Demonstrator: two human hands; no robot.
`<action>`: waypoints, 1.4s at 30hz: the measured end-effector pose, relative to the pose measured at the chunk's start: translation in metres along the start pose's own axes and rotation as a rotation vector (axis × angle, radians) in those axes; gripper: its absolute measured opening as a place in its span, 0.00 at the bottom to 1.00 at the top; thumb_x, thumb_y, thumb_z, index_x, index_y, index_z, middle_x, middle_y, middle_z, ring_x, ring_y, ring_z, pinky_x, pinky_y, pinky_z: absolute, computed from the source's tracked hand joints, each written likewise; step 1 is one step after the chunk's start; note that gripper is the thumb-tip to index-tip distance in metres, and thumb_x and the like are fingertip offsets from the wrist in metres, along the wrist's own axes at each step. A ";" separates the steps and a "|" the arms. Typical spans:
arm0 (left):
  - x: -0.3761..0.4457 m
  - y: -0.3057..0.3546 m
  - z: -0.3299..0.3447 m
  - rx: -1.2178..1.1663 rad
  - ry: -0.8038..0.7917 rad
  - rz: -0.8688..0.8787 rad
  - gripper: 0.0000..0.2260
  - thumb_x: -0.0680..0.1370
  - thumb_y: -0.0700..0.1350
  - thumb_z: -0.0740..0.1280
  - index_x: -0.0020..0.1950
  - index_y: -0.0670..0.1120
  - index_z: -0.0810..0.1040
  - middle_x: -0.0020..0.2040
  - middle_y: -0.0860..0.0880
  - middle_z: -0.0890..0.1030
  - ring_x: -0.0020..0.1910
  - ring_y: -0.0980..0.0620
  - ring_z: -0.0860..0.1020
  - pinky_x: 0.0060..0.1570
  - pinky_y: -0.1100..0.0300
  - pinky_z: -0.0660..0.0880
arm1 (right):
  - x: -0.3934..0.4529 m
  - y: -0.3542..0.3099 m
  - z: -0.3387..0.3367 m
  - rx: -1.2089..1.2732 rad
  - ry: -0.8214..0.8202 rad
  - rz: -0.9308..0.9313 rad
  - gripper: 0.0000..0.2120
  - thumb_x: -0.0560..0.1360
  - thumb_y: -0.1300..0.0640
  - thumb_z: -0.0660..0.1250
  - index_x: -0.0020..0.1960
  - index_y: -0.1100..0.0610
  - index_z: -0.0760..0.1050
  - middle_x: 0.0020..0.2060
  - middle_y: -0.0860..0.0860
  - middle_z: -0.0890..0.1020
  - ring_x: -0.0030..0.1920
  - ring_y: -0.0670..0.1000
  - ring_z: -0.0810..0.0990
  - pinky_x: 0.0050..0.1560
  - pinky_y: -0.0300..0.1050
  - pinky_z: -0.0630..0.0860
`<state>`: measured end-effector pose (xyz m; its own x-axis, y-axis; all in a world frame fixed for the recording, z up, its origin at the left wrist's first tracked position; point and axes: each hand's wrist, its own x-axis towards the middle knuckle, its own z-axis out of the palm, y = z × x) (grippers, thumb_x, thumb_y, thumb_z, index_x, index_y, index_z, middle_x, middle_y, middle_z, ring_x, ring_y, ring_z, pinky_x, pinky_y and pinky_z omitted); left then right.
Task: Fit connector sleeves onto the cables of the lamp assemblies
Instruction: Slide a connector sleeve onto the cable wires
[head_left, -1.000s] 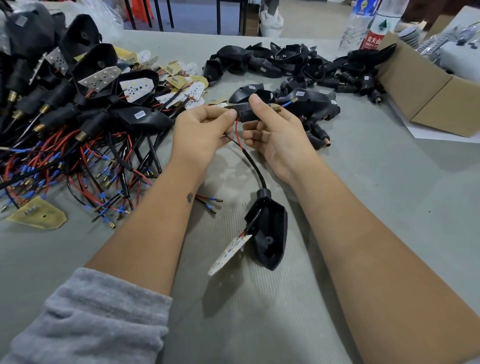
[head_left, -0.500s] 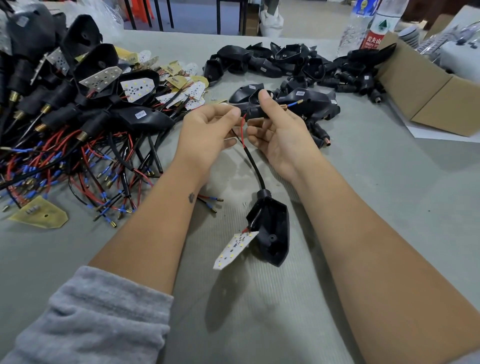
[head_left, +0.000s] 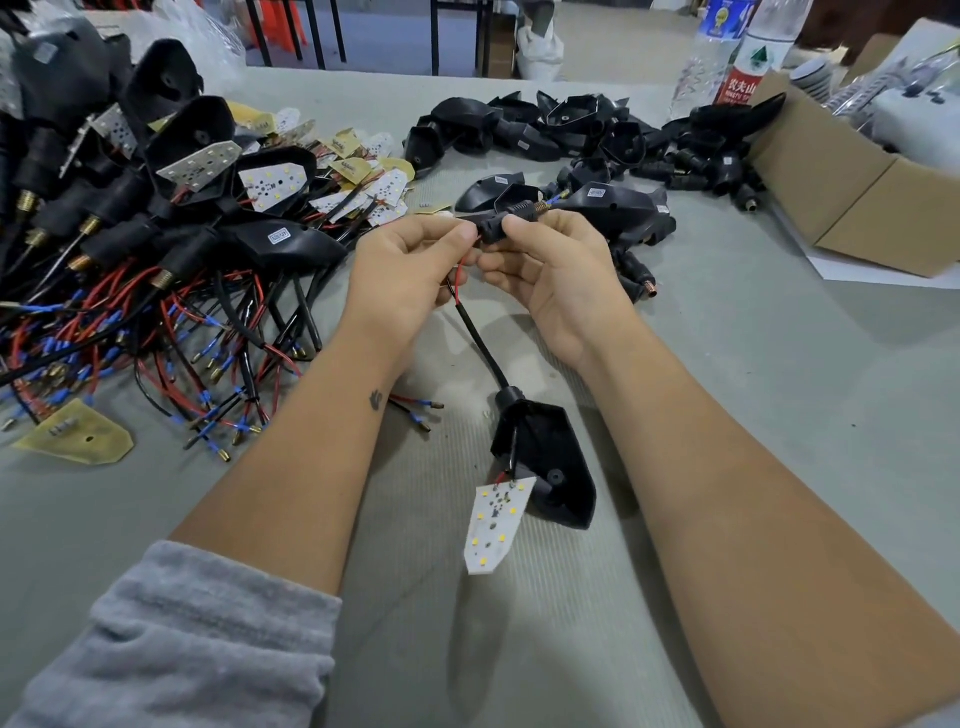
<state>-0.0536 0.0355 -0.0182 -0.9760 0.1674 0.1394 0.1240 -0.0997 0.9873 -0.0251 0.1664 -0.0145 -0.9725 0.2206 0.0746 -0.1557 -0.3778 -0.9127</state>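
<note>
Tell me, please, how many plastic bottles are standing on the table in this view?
2, both at the table's far right edge beside the cardboard box: a blue-labelled bottle and, just right of it, a red-labelled bottle. Clutter could hide others.

Cable (head_left: 480, 340) end hidden inside sleeve (head_left: 493, 224)

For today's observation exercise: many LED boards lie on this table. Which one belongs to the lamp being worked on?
The LED board nearest the camera, between the forearms. It alone hangs from the housing whose cable runs up into the hands.
</note>
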 end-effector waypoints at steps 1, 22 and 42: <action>0.000 0.000 -0.001 -0.005 -0.005 -0.004 0.03 0.79 0.41 0.67 0.46 0.47 0.80 0.30 0.55 0.80 0.28 0.61 0.73 0.29 0.69 0.70 | 0.000 0.000 0.000 0.004 -0.006 -0.001 0.05 0.78 0.67 0.64 0.50 0.60 0.68 0.35 0.58 0.81 0.33 0.52 0.80 0.44 0.47 0.79; 0.001 -0.002 -0.001 -0.008 -0.072 -0.059 0.03 0.78 0.39 0.68 0.47 0.47 0.77 0.35 0.54 0.84 0.33 0.57 0.82 0.34 0.65 0.78 | -0.001 0.000 -0.002 -0.079 0.012 0.013 0.06 0.78 0.59 0.67 0.42 0.59 0.74 0.31 0.51 0.76 0.28 0.46 0.74 0.35 0.38 0.75; 0.004 -0.003 -0.001 0.001 -0.039 -0.040 0.02 0.79 0.41 0.66 0.48 0.48 0.77 0.35 0.52 0.85 0.33 0.56 0.82 0.38 0.64 0.78 | 0.001 0.000 -0.003 0.048 0.059 0.013 0.06 0.80 0.59 0.64 0.45 0.57 0.73 0.33 0.51 0.78 0.32 0.47 0.75 0.37 0.39 0.75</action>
<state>-0.0579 0.0356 -0.0207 -0.9724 0.2098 0.1025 0.0848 -0.0914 0.9922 -0.0261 0.1692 -0.0155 -0.9629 0.2674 0.0374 -0.1524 -0.4238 -0.8929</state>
